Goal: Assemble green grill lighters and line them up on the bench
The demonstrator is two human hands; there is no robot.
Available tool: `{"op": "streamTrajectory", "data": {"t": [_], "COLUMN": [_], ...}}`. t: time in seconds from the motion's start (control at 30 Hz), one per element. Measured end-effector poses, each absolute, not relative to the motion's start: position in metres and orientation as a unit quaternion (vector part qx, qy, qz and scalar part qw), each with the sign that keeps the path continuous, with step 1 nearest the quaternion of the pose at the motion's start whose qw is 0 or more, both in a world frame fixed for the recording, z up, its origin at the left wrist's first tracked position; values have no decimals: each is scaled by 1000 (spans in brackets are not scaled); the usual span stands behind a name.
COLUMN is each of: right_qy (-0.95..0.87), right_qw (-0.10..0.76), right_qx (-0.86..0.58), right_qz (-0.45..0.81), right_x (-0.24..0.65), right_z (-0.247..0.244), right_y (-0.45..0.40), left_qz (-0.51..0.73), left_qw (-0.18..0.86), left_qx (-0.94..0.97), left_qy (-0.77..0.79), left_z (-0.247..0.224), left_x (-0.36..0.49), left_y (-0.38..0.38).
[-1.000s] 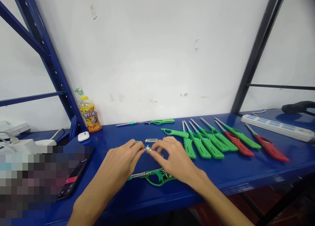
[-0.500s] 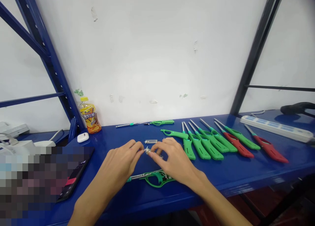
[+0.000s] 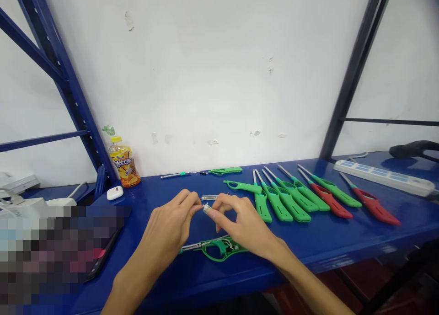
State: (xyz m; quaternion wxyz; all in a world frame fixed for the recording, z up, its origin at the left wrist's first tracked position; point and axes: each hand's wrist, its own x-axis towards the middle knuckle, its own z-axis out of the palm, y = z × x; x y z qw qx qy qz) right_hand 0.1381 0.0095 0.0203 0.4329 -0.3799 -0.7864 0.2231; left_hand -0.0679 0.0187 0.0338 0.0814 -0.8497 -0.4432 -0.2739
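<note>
In the head view, the right hand (image 3: 240, 220) has its grip pinched on a small pale part (image 3: 206, 208), held between thumb and fingertips; the left hand (image 3: 175, 213) is bunched just beside it, its hold not discernible. An uncased green lighter (image 3: 222, 248) lies nearer the wearer on the glossy blue surface (image 3: 206, 285), before a scuffed white wall (image 3: 206, 68). To the right lie slim lighters (image 3: 283, 211) with metal stems and curved, slotted green or red plastic handles.

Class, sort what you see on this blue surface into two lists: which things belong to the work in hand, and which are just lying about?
Seem to belong:
held small pale part
opened green lighter
clear tube
loose green handle piece
taken-apart lighter
green lighters
red lighters

Seem just lying about:
yellow-capped bottle
white case
dark device, partly blurred
power strip
</note>
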Motion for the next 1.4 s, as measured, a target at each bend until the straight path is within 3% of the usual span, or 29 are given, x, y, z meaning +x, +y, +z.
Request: {"op": "streamTrajectory", "data": {"t": [0.4, 0.67, 0.9, 1.03, 1.17, 1.4], "right_qy": [-801, -817, -792, -790, -819, -846], "right_qw": [432, 408, 415, 389, 290, 208], "right_qx": [-338, -333, -377, -426, -435, -415], "right_qz": [240, 236, 244, 208, 234, 261], "right_x": [146, 151, 159, 177, 201, 218], "right_z": [22, 25, 31, 41, 46, 45], "right_y": [9, 9, 13, 16, 16, 14], "left_qz": [-414, -423, -423, -338, -214, -181], "left_qw": [85, 59, -59, -119, -142, -134], "left_qx": [-812, -798, -770, -807, -853, -870], "left_qy": [-403, -425, -474, -470, -454, -439], "left_z": [22, 19, 26, 24, 16, 12], "left_x": [-55, -54, -52, -43, -30, -25], "left_y": [19, 17, 15, 9, 3, 5]}}
